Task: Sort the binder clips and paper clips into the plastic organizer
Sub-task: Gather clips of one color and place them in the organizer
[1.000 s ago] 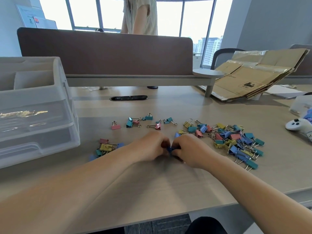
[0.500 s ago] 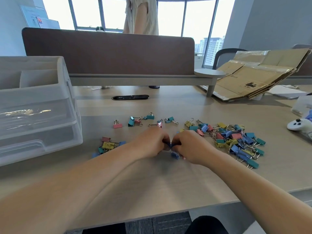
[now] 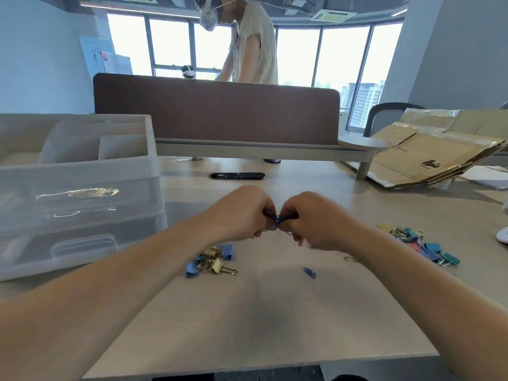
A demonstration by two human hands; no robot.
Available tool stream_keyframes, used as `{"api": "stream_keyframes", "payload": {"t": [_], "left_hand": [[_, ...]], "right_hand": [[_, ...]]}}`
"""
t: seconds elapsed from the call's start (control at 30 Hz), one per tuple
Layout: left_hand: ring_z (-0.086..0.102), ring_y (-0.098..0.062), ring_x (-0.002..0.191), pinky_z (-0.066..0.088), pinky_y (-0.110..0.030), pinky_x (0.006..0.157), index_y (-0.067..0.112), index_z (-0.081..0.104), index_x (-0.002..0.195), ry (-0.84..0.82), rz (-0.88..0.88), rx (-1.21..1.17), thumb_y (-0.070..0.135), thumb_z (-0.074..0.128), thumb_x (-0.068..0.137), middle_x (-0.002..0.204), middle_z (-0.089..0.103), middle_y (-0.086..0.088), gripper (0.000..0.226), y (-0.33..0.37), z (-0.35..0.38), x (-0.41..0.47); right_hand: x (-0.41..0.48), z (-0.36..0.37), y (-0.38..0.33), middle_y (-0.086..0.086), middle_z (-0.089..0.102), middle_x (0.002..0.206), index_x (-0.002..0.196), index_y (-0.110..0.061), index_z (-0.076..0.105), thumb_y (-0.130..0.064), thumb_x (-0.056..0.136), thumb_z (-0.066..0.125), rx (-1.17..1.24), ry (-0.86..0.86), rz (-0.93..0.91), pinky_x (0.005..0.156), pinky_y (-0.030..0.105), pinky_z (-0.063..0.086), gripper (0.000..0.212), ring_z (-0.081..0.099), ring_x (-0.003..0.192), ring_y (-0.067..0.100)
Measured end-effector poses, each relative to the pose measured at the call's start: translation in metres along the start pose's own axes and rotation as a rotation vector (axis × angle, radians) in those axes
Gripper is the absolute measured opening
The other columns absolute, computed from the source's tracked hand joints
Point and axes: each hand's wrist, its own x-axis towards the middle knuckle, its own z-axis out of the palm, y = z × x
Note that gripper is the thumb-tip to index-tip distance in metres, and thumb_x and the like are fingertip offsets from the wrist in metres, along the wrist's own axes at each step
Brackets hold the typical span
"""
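Curled fingers (image 3: 266, 209) hide most of the blurred blue clip (image 3: 278, 220) between them.

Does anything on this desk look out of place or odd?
One small blue clip lies alone on the desk, apart from the left pile and right pile. The flattened cardboard at far right sits tilted.

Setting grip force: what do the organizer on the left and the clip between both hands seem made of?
The organizer looks like frosted translucent plastic with a gloss: its drawers show through and glare sits on its front. The dark blue clip, pinched between the left hand and the right hand, seems painted metal with thin wire handles, though blur leaves that open.
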Motion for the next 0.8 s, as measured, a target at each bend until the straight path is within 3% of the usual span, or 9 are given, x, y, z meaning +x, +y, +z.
{"api": "stream_keyframes", "payload": {"t": [0.07,0.2,0.33,0.53,0.63,0.73,0.8], "left_hand": [[0.062,-0.009,0.053,0.053,-0.028,0.059,0.020,0.075,0.084,0.042,0.000,0.043,0.026,0.066,0.089,0.061,0.067,0.001,0.012,-0.004,-0.026,-0.010],[0.064,-0.011,0.053,0.054,-0.025,0.058,0.019,0.075,0.087,0.120,-0.051,0.100,0.024,0.066,0.090,0.062,0.068,0.002,0.011,-0.022,-0.079,-0.032],[0.063,-0.013,0.054,0.046,-0.012,0.051,0.015,0.074,0.086,0.131,-0.161,0.071,0.023,0.065,0.091,0.064,0.069,-0.002,0.013,-0.045,-0.125,-0.059],[0.053,-0.006,0.044,0.039,-0.010,0.047,0.013,0.075,0.076,0.231,-0.270,0.092,0.025,0.069,0.087,0.053,0.062,0.012,0.017,-0.085,-0.190,-0.095],[0.045,-0.006,0.041,0.033,-0.008,0.043,0.016,0.075,0.073,0.240,-0.359,0.172,0.028,0.067,0.086,0.057,0.068,-0.002,0.020,-0.105,-0.211,-0.105],[0.050,-0.009,0.046,0.038,-0.011,0.050,0.014,0.076,0.074,0.227,-0.448,0.177,0.023,0.066,0.085,0.060,0.070,-0.005,0.018,-0.128,-0.223,-0.113],[0.057,-0.012,0.049,0.050,-0.025,0.065,0.015,0.076,0.074,0.227,-0.496,0.170,0.021,0.066,0.084,0.061,0.071,-0.005,0.015,-0.143,-0.227,-0.115]], "right_hand": [[0.007,-0.012,-0.023,0.002,0.069,0.076,0.093,-0.013,0.070,-0.021,0.097,0.057,-0.037,0.027,-0.063,0.056,0.014,0.038,0.016,0.061,0.061,0.009],[0.028,-0.031,-0.072,0.000,0.069,0.078,0.099,-0.015,0.074,-0.022,0.096,0.058,-0.083,0.095,-0.186,0.071,0.026,0.051,0.017,0.064,0.071,0.014],[0.060,-0.037,-0.121,-0.006,0.070,0.072,0.096,-0.018,0.073,-0.025,0.096,0.060,-0.047,0.060,-0.275,0.070,0.021,0.052,0.015,0.066,0.063,0.006],[0.102,-0.047,-0.196,-0.001,0.072,0.066,0.080,-0.016,0.070,-0.020,0.094,0.059,0.037,0.050,-0.391,0.066,0.022,0.052,0.019,0.066,0.057,0.008],[0.122,-0.044,-0.227,0.001,0.071,0.062,0.075,-0.016,0.071,-0.017,0.092,0.060,0.080,0.023,-0.413,0.071,0.030,0.055,0.020,0.064,0.055,0.011],[0.144,-0.033,-0.252,0.004,0.073,0.065,0.081,-0.013,0.074,-0.017,0.089,0.061,0.117,-0.007,-0.417,0.072,0.037,0.057,0.016,0.066,0.059,0.021],[0.158,-0.025,-0.265,0.002,0.073,0.066,0.078,-0.016,0.075,-0.019,0.086,0.063,0.101,0.021,-0.422,0.075,0.033,0.054,0.015,0.063,0.061,0.017]]}}
